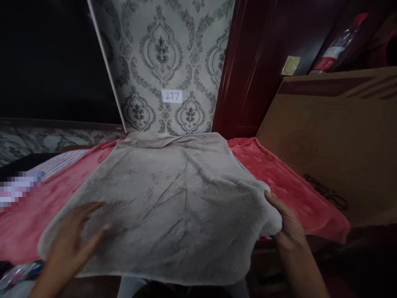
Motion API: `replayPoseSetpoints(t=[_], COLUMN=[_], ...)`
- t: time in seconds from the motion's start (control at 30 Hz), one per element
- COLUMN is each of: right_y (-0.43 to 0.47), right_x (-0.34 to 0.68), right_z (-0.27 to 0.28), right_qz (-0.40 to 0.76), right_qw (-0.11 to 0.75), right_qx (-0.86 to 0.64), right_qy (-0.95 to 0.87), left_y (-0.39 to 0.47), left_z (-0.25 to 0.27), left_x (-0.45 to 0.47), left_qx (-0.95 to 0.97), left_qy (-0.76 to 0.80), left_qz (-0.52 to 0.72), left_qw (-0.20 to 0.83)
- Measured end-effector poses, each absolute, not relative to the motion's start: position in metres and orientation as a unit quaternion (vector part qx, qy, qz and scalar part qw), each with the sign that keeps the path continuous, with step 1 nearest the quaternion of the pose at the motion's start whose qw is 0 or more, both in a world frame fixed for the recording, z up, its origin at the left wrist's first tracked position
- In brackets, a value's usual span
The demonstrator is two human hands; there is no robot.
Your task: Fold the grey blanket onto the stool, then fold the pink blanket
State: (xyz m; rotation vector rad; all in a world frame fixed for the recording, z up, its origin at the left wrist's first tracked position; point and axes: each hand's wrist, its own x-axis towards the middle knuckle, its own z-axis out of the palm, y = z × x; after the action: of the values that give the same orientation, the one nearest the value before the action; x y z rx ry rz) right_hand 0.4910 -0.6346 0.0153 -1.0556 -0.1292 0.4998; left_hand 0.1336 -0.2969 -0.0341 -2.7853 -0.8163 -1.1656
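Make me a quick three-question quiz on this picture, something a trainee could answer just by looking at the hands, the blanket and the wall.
1. Which hand grips the edge of the gray plush blanket? A) left; B) right; C) neither.
2. True or false: pink-red plush cloth shows on both sides of that blanket.
3. Fill in: the paper label on the patterned wallpaper reads ___.

Key: 1. B, the right hand. 2. True. 3. 277.
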Motion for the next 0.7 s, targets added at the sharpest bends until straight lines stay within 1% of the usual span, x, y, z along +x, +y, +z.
replayPoseSetpoints(t=[0.03, 0.07, 0.13, 0.17, 0.27, 0.4, 0.57, 0.7], right_y=[-0.629, -0.624, -0.619, -0.618, -0.623, -0.635, -0.637, -0.638], right_x=[0.487, 0.483, 0.478, 0.478, 0.479, 0.479, 0.471, 0.468], right_z=[0.022, 0.030, 0.044, 0.050, 0.062, 0.060, 0.053, 0.055], right_qz=[0.251, 0.264, 0.282, 0.286, 0.267, 0.221, 0.247, 0.251], right_qw=[0.840, 0.846, 0.853, 0.857, 0.872, 0.889, 0.882, 0.878], right_qx=[-0.479, -0.463, -0.438, -0.428, -0.410, -0.400, -0.400, -0.406], right_qy=[-0.043, -0.031, -0.024, -0.024, -0.015, -0.023, -0.008, -0.035], left_y=[-0.324, -0.350, -0.393, -0.408, -0.429, -0.430, -0.423, -0.398], left_z=[-0.036, -0.039, -0.046, -0.050, -0.057, -0.063, -0.079, -0.072], left_x=[0.152, 0.171, 0.203, 0.215, 0.232, 0.233, 0.231, 0.211], left_qx=[-0.921, -0.934, -0.961, -0.968, -0.973, -0.962, -0.941, -0.907], left_qy=[-0.204, -0.143, -0.051, -0.026, -0.012, -0.023, -0.030, -0.057], left_qz=[-0.332, -0.327, -0.271, -0.247, -0.228, -0.270, -0.334, -0.413], left_qw=[-0.016, -0.026, -0.037, -0.033, -0.025, -0.018, 0.036, 0.056])
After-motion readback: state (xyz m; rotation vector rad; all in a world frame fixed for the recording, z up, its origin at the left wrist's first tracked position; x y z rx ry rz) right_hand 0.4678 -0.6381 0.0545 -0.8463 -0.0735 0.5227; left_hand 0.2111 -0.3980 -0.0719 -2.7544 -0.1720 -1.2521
